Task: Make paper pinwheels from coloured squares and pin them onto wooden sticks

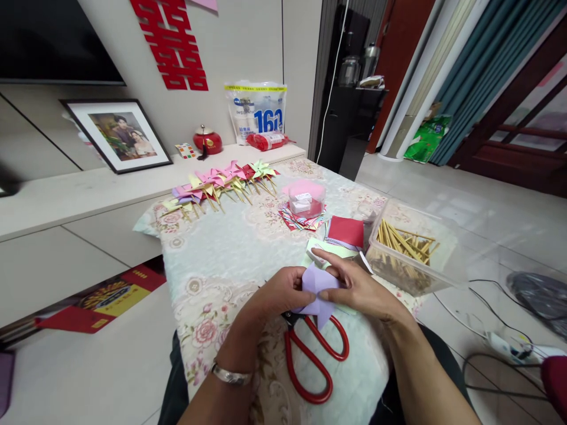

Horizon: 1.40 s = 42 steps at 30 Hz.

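A piece of purple paper [325, 309], partly folded to pointed flaps, is held between my two hands near the front of the table. My left hand [283, 292] pinches its left side between thumb and fingers. From the right, my right hand [357, 286] presses its thumb on the paper's middle, with the index finger stretched out. Below the paper lie scissors [310, 378] with red handles, their blades mostly hidden under my left hand. Beyond my fingers are pale green paper sheets [312, 245] and a stack of red square paper [345, 232].
Finished paper pinwheels [221, 177] on sticks lie at the table's back left. A clear round tub [306, 199] sits on patterned paper squares. At right stands a plastic box [398, 260] of bamboo sticks. A framed photo [119, 136] and a red jar [207, 141] are on the cabinet.
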Available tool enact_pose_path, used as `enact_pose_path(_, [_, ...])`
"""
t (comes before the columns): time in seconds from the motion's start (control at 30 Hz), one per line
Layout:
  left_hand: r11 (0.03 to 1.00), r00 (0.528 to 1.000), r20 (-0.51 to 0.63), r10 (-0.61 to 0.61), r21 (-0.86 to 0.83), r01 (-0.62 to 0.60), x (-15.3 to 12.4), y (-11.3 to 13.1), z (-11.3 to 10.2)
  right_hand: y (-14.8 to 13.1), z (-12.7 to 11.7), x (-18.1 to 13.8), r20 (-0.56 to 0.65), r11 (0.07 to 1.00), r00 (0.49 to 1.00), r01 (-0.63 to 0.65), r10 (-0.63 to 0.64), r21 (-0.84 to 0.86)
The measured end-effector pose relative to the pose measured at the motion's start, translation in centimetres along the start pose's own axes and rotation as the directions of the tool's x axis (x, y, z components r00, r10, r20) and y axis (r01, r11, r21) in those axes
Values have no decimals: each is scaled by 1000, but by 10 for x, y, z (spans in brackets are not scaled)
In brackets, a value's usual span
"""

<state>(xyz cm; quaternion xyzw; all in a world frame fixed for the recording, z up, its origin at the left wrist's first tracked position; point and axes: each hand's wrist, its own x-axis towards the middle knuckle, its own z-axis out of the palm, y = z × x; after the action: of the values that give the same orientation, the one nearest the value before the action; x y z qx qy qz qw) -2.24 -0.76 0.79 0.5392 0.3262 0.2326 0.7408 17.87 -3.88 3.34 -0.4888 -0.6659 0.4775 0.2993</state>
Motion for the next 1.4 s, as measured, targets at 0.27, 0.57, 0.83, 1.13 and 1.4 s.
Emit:
enact_pose_path(0.27, [1000, 1000, -11, 9, 29, -9, -2, 0, -1, -1, 1, 1, -10, 999, 999, 33, -33, 44])
enact_pose_path(0.57, [1000, 1000, 7, 16, 18, -16, -1, 0, 0, -4, 3, 0, 50, 997, 998, -31, 27, 71])
enact_pose_path(0.83, [1000, 1000, 1, 11, 7, -11, -2, 2, 1, -6, 6, 2, -53, 990, 997, 50, -58, -130])
enact_pose_path(1.13, [996, 991, -137, 0, -86, -12, -2, 8, 3, -5, 7, 3, -121, 999, 992, 37, -40, -25])
enact_pose_path(1.4, [947, 943, -311, 115, -252, -199, -3, 13, 4, 5, 16, 16, -375, 953, 927, 124, -13, 275])
